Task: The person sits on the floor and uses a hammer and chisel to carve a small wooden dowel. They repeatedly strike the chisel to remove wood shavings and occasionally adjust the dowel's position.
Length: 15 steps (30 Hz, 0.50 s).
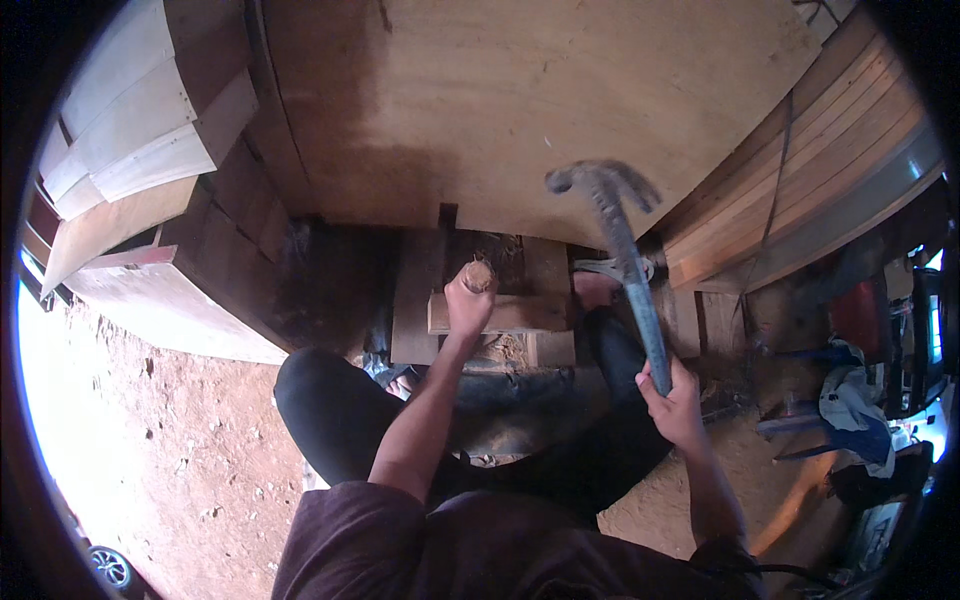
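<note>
My right hand (672, 402) is closed round the lower end of a claw hammer (630, 262). The hammer is raised, with its dark metal head at the top and a worn bluish handle. My left hand (470, 305) grips a wooden-handled chisel (478, 275); the handle's frayed, flattened butt faces up. Its blade is hidden below my fist. Under and beside that hand lies a squared wooden block (525, 313), set crosswise over other timber. Wood chips (505, 348) lie close by it.
A large plywood sheet (560, 110) spans the far side. Stacked boards (800, 200) stand at the right, and pale wooden panels (140, 130) at the left. My bent knee (325, 405) is left of the work. Dirt floor (200, 430) stretches left; clutter (860, 410) sits at far right.
</note>
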### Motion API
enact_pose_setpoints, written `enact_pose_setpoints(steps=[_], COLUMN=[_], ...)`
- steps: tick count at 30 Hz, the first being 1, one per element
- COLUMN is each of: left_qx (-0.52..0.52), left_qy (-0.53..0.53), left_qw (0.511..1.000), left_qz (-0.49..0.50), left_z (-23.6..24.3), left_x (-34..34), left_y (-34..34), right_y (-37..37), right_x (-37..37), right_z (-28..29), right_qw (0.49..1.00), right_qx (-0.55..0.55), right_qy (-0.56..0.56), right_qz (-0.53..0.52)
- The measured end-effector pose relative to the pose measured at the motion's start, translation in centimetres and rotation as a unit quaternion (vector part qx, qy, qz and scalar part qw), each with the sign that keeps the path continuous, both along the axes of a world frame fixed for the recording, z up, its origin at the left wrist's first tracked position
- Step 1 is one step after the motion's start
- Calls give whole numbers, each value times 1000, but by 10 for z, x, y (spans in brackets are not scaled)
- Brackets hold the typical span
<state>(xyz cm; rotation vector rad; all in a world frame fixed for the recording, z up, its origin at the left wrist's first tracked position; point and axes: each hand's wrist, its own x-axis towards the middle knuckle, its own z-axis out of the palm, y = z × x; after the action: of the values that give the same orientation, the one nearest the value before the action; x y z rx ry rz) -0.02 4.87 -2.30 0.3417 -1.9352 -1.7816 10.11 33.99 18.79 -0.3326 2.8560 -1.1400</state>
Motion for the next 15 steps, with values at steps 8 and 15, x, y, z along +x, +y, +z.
enact_pose_setpoints(steps=[8, 15], left_qx=[7, -3], left_qy=[5, 8], left_qw=[1000, 1000], left_qz=[-5, -21], left_z=[5, 3], left_x=[-6, -7], left_y=[-1, -3], right_y=[-10, -14], right_x=[0, 1], right_z=[16, 10], right_qw=[998, 998], right_qx=[-18, -43], right_qy=[13, -7], right_qz=[-62, -40])
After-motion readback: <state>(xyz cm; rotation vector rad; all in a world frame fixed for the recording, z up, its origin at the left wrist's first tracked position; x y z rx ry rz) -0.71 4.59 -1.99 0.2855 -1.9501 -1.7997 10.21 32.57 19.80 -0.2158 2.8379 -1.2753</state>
